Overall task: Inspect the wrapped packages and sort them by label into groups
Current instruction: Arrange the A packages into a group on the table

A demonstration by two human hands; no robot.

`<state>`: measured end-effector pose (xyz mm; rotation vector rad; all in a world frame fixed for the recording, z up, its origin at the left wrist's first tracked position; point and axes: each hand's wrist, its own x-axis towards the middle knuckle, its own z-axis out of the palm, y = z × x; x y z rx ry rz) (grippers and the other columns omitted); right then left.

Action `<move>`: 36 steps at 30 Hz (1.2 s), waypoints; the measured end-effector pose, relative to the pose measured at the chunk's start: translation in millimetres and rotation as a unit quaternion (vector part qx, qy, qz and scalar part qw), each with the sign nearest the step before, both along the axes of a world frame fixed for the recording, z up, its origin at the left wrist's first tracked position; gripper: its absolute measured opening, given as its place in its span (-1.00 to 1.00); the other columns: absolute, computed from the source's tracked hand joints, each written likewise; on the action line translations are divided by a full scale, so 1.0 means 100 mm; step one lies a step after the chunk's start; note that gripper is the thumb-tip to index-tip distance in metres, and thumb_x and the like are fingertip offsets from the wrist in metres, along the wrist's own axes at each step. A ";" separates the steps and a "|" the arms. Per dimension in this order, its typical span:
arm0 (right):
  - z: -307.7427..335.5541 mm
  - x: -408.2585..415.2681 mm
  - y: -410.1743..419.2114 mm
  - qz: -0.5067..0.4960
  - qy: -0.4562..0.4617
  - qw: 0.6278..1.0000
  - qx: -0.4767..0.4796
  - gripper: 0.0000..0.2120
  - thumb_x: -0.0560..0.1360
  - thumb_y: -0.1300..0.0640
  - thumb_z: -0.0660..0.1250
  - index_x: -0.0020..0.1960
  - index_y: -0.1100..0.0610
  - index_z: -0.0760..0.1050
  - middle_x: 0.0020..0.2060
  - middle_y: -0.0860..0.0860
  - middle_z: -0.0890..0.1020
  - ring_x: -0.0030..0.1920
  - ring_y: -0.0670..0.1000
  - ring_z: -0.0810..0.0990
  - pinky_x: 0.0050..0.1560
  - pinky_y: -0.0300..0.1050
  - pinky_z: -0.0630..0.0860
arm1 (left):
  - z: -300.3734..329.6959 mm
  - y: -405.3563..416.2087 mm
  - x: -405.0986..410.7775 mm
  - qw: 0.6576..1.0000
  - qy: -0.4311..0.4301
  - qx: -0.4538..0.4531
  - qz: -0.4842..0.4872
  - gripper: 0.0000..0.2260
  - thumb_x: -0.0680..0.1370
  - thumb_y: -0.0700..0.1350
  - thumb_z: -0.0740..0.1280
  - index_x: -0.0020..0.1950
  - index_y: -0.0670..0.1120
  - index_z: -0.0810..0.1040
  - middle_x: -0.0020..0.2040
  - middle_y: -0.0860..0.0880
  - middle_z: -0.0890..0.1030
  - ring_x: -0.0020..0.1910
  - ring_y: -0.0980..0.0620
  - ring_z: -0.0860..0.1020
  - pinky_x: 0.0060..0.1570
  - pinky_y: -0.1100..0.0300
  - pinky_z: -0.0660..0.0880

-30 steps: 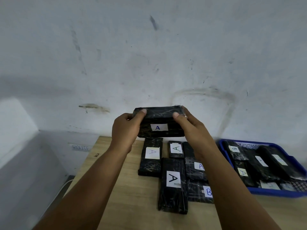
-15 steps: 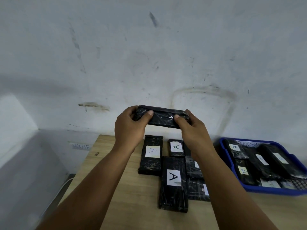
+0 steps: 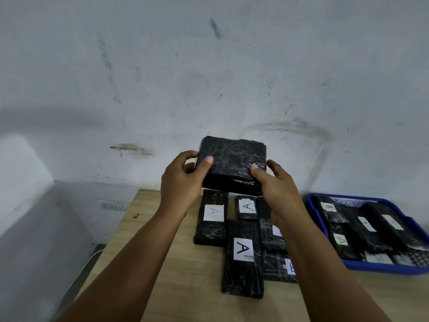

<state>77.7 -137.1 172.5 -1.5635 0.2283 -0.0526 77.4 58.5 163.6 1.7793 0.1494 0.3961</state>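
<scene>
I hold a black wrapped package (image 3: 232, 162) up in the air above the table, with its plain unlabelled face toward me. My left hand (image 3: 183, 180) grips its left end, thumb on the front. My right hand (image 3: 276, 184) grips its right end the same way. Below it on the wooden table (image 3: 162, 263) lie several black packages: one with an "A" label at the left (image 3: 212, 219), a small "A" one (image 3: 247, 208), a long "A" one in front (image 3: 243, 256), and one with a "B" label (image 3: 278, 267) partly hidden by my right forearm.
A blue tray (image 3: 362, 267) at the right holds several more black labelled packages. A grey wall rises just behind the table. The table's left edge drops to the floor, where a white cable (image 3: 92, 254) runs.
Both hands have turned the package over: its "A" label faced me a second ago, then its narrow edge, and now its plain face shows.
</scene>
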 end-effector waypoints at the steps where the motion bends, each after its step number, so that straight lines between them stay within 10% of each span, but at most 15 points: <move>1: -0.02 0.00 -0.01 0.011 -0.004 1.000 -0.006 -0.29 0.61 -0.03 0.44 0.66 0.01 0.20 0.15 -0.11 0.60 -0.06 -0.25 0.53 0.12 -0.12 0.40 | -0.01 0.02 0.01 1.000 0.009 -0.008 0.009 -0.74 0.50 0.13 0.50 0.14 0.15 0.58 -0.05 0.10 0.72 -0.09 0.21 0.69 -0.09 0.24 0.53; 5: 0.02 -0.03 -0.02 0.034 0.018 0.999 -0.033 -0.24 0.56 -0.16 0.45 0.63 0.06 0.25 0.37 0.00 0.58 0.22 -0.03 0.60 0.30 -0.04 0.44 | -0.07 0.07 0.03 0.999 0.024 -0.036 0.003 -0.69 0.47 -0.04 0.57 0.14 0.05 0.56 -0.07 0.06 0.73 -0.12 0.15 0.71 -0.15 0.29 0.53; 9: -0.04 -0.03 -0.02 0.039 -0.008 0.999 -0.037 -0.79 0.59 -0.02 0.46 0.21 -0.04 0.62 0.11 -0.03 0.76 0.10 -0.02 0.73 0.25 -0.01 0.60 | -0.02 0.09 0.03 0.998 0.047 -0.008 -0.036 -0.40 0.46 -0.03 0.57 0.47 0.02 0.45 0.11 0.09 0.65 0.09 0.14 0.63 0.11 0.18 0.54; 12: -0.14 0.00 -0.02 0.039 -0.036 0.998 -0.046 -0.71 0.59 0.07 0.47 0.29 -0.06 0.59 0.09 -0.04 0.74 0.10 -0.01 0.73 0.28 0.07 0.62 | 0.04 0.08 0.02 0.996 0.072 -0.008 -0.047 -0.34 0.50 0.18 0.48 0.54 0.01 0.39 0.16 0.09 0.62 0.19 0.06 0.60 0.24 0.06 0.52; 16: -0.17 -0.03 -0.02 0.064 -0.059 0.995 -0.055 -0.72 0.56 0.05 0.50 0.20 -0.23 0.58 0.11 -0.05 0.72 0.07 -0.06 0.73 0.19 0.06 0.66 | 0.01 0.09 -0.01 0.997 0.046 0.005 -0.055 -0.84 0.55 0.20 0.41 0.08 0.20 0.62 0.02 0.15 0.68 0.05 0.14 0.65 0.09 0.16 0.59; 21: -0.13 -0.03 -0.03 0.067 0.030 0.997 -0.006 -0.15 0.20 -0.65 0.37 0.42 -0.36 0.41 0.35 -0.13 0.59 0.32 0.06 0.58 0.30 0.21 0.51 | -0.10 0.12 0.00 0.997 -0.004 0.026 -0.071 -0.69 0.53 0.05 0.50 0.20 0.32 0.52 0.21 0.09 0.64 0.17 0.16 0.62 0.19 0.11 0.56; 28: -0.23 -0.02 -0.04 -0.021 -0.034 0.999 0.027 -0.59 0.42 -0.20 0.50 0.23 -0.21 0.52 0.09 -0.04 0.74 0.16 0.06 0.70 0.33 0.25 0.56 | -0.08 0.07 -0.06 0.991 0.026 0.023 -0.129 -0.81 0.55 0.19 0.41 0.15 0.27 0.64 0.06 0.28 0.70 0.13 0.32 0.60 0.05 0.26 0.45; 32: -0.28 -0.09 0.02 0.024 -0.049 0.998 0.021 -0.49 0.29 -0.33 0.52 0.17 -0.25 0.50 0.23 -0.01 0.67 0.22 0.02 0.67 0.39 0.23 0.51 | -0.11 0.05 -0.04 0.999 0.010 -0.012 -0.034 -0.89 0.60 0.18 0.35 -0.08 0.27 0.65 -0.19 0.22 0.70 -0.23 0.45 0.58 -0.09 0.31 0.48; 36: -0.34 -0.09 0.00 0.038 -0.047 0.998 0.033 -0.41 0.28 -0.55 0.42 0.05 -0.12 0.58 0.03 0.06 0.67 0.15 0.00 0.62 0.42 0.27 0.47 | -0.23 0.14 0.00 0.997 0.020 -0.066 -0.046 -0.74 0.57 0.00 0.45 0.26 0.10 0.62 -0.09 0.19 0.69 -0.12 0.48 0.60 -0.14 0.55 0.44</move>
